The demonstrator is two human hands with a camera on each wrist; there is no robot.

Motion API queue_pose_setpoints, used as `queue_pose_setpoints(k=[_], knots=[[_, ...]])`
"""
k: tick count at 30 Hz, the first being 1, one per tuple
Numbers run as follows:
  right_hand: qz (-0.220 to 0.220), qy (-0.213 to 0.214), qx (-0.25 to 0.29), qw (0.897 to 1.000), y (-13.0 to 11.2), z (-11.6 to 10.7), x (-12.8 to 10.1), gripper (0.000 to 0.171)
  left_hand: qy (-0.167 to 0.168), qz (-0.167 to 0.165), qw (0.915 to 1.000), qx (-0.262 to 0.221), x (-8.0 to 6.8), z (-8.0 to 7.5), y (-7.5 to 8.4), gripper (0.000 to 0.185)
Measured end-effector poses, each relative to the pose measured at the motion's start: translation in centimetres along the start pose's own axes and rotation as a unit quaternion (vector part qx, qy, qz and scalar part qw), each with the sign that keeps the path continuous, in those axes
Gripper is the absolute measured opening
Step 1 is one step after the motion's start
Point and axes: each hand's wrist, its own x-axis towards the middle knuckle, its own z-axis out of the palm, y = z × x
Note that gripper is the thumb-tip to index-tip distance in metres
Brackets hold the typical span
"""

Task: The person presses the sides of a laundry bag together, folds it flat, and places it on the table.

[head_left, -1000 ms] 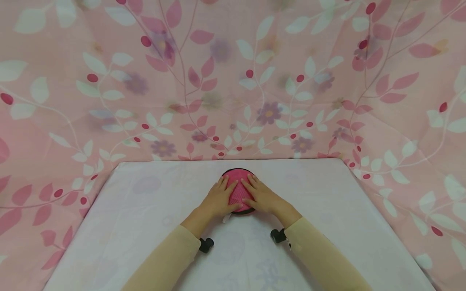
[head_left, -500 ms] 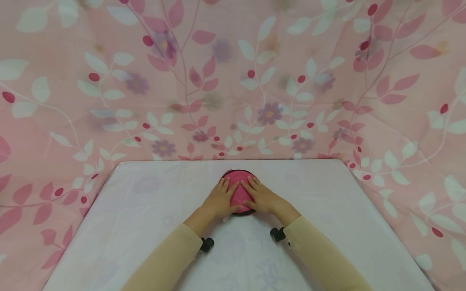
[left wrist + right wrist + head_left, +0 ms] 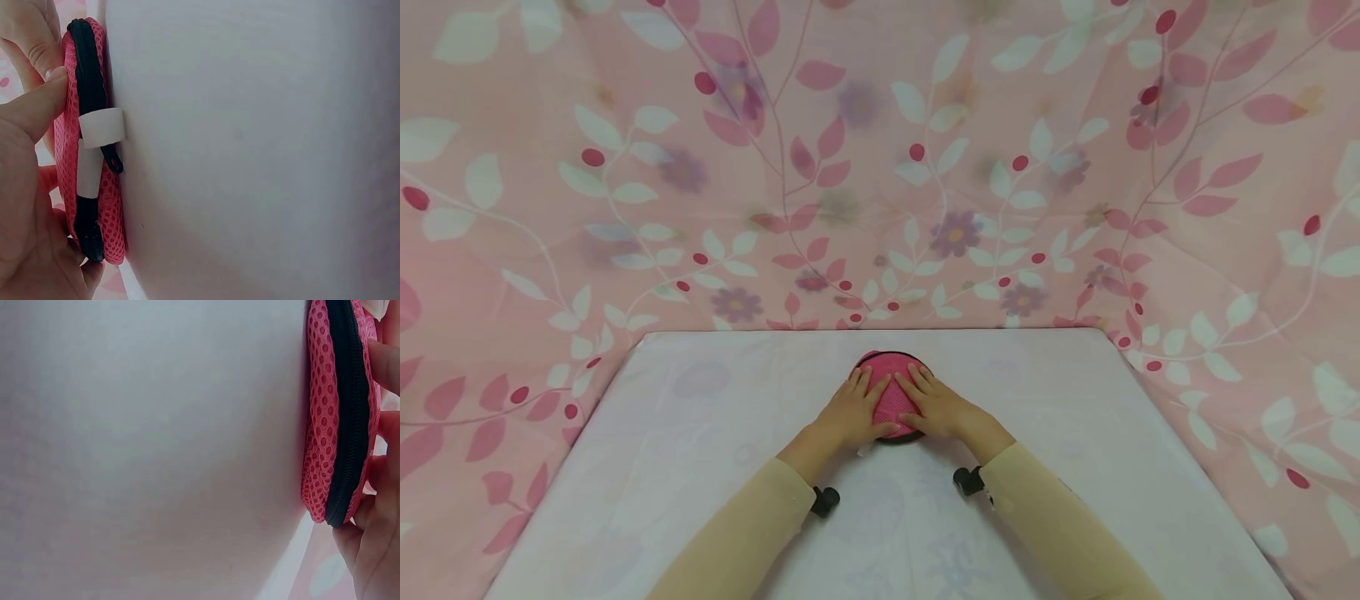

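Note:
A round pink mesh pouch (image 3: 891, 404) with a black zipper lies on the white-covered table. My left hand (image 3: 850, 417) rests on its left side, fingers spread over the mesh. On the opposite side my right hand (image 3: 938, 410) lies the same way, fingers spread, both thumbs near the front edge. In the left wrist view the zipper (image 3: 90, 69) runs along the pouch's side, with a white tag (image 3: 103, 127) and a black zipper pull (image 3: 112, 159) hanging from it. The right wrist view shows the pouch's mesh side (image 3: 322, 394) down on the cloth, fingertips over its upper part.
A white cloth (image 3: 715, 467) with faint prints covers the table. Beyond its back edge hangs a pink curtain (image 3: 865, 167) with leaves and flowers, which also runs along both sides. Small black cameras (image 3: 825, 502) sit at the wrists.
The pouch has shifted very slightly toward me, and a bit more pink shows past its black rim at the upper left. Both hands stay on it in nearly the same pose.

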Motion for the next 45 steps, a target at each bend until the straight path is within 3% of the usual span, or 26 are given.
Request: queue_pose_setpoints(k=[25,45], knots=[[0.008,-0.012,0.011,1.000,-0.32,-0.44,0.02,0.073,0.002,0.012,0.9991,-0.041,0.04,-0.13,-0.34,0.088],[-0.009,-0.007,0.031,0.999,0.27,-0.42,0.11,0.072,0.005,0.019,0.9992,-0.035,-0.03,-0.28,-0.32,0.088]])
